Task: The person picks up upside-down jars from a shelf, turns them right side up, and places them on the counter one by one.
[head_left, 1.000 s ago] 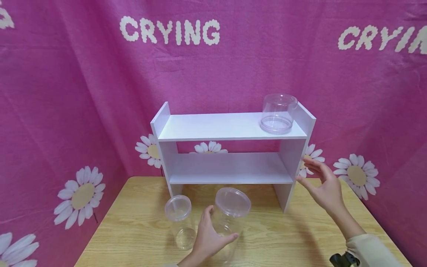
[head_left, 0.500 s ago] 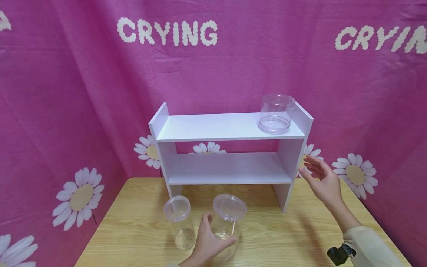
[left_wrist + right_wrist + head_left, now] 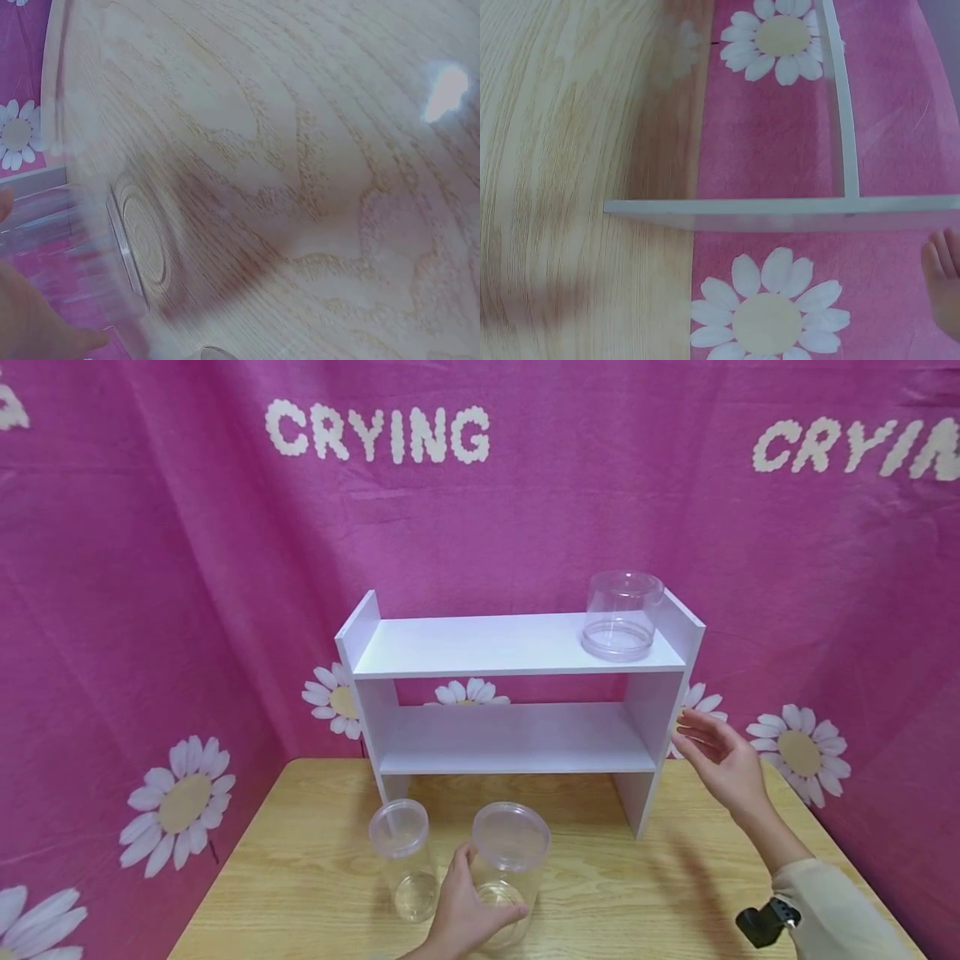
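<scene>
In the head view my left hand [image 3: 467, 910] grips a clear plastic jar [image 3: 512, 839] with a round lid from its left side, thumb across the front. The left wrist view has this jar [image 3: 75, 255] at its left edge, its round base close to the wood; I cannot tell if it touches. Just left of that hand stands a narrower clear jar [image 3: 401, 860], also lidded. My right hand [image 3: 726, 768] hovers beside the right side panel of the white shelf [image 3: 517, 739], fingers apart and holding nothing. Only part of the right hand [image 3: 946, 281] shows in the right wrist view.
A wide clear jar [image 3: 621, 618] stands on the right end of the top shelf board. The two-tier shelf rests at the back of a wooden table [image 3: 600, 902]. Behind hangs a pink curtain [image 3: 525, 527] with daisies and lettering.
The jar in my left hand has shifted slightly left and down, and its tilted lid has levelled. My right hand has barely moved.
</scene>
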A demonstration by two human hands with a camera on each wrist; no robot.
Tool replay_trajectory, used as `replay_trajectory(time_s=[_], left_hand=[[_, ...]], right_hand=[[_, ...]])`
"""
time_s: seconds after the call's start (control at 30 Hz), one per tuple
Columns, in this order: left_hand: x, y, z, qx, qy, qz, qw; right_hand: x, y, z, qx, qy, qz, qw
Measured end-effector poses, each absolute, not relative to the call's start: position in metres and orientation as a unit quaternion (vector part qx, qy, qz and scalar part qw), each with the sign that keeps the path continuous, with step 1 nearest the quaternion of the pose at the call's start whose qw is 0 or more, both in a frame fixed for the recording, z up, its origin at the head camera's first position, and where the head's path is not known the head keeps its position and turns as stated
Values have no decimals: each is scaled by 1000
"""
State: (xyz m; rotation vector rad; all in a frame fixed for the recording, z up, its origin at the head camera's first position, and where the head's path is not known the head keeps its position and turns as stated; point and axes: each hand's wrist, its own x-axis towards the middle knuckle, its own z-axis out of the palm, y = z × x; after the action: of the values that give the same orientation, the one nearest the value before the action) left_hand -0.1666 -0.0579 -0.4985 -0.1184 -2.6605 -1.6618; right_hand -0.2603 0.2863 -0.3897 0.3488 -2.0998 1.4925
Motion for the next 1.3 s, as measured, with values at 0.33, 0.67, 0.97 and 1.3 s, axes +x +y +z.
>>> replay_trajectory(time_s=[0.33, 0.67, 0.97, 1.3], left_hand=[[-165, -60, -503, -41, -850, -524, 22], [-164, -59, -511, -45, -834, -549, 26], [-169, -57, -512, -38, -837, -544, 33], [-165, -57, -502, -39, -839, -540, 46]], right_hand=[[-268, 292, -394, 147, -784, 574, 185], [-274, 294, -396, 96, -788, 579, 184], [-276, 295, -394, 53, -816, 549, 172], [-276, 294, -391, 35, -831, 530, 164]])
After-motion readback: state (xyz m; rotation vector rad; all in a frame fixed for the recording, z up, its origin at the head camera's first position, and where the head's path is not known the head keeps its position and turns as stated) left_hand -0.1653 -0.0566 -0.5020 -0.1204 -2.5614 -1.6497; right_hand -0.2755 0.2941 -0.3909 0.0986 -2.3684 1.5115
